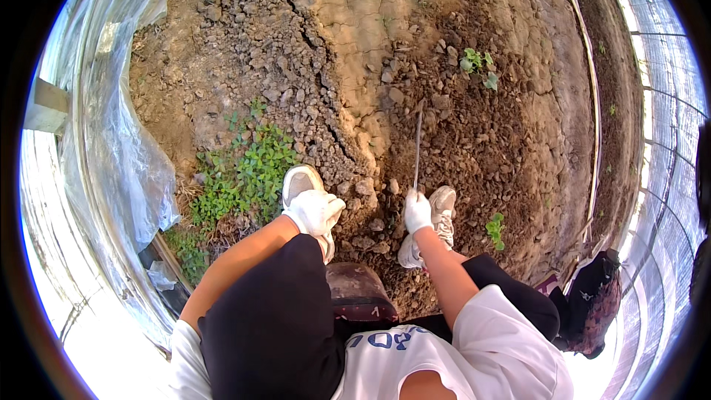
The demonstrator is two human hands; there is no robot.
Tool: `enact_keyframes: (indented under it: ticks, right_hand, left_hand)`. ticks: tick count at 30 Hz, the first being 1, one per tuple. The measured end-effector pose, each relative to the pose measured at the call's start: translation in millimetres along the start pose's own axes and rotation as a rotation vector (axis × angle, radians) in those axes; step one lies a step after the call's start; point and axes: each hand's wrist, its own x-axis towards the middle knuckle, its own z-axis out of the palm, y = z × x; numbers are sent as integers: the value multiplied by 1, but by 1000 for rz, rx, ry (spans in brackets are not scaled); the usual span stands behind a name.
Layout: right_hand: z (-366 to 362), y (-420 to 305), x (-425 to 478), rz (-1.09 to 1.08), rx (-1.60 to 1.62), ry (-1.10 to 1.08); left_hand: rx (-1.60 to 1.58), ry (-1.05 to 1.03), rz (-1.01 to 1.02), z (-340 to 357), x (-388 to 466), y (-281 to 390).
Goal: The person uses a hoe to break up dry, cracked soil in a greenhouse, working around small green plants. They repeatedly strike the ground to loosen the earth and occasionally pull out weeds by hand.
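Observation:
My right hand [417, 211], in a white glove, grips the near end of a thin-shafted hand tool [417, 147]. The shaft reaches forward over dark, crumbly soil [466, 139]; its far end is blurred against the ground, so its shape cannot be told. Beyond it to the right grows a small green seedling [473, 61] in the loosened earth. A second seedling [495, 230] stands right of my right shoe [442, 205]. My left hand [315, 212], also white-gloved, hovers over or rests by my left shoe [300, 179]. Its fingers are curled, with nothing visible in them.
Leafy green weeds [247, 172] spread left of my left shoe. Clear plastic sheeting [122, 139] hangs along the left side. A long crack [316, 75] splits the dry soil. A pale hose or pipe [591, 83] runs along the right. Behind it lies a dark bundle [594, 300].

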Motion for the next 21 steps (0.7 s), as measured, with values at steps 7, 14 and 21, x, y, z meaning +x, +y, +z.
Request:
enact_keyframes:
  ticks: [7, 14, 21]
  right_hand:
    - [10, 50, -86, 214, 346, -13]
    - [20, -47, 40, -195, -39, 313]
    - [-4, -141, 60, 67, -40, -92]
  left_hand:
    - [-10, 66, 18, -3, -1, 2]
    - [-5, 81, 31, 0, 1, -1]
    - [-2, 71, 6, 0, -3, -1]
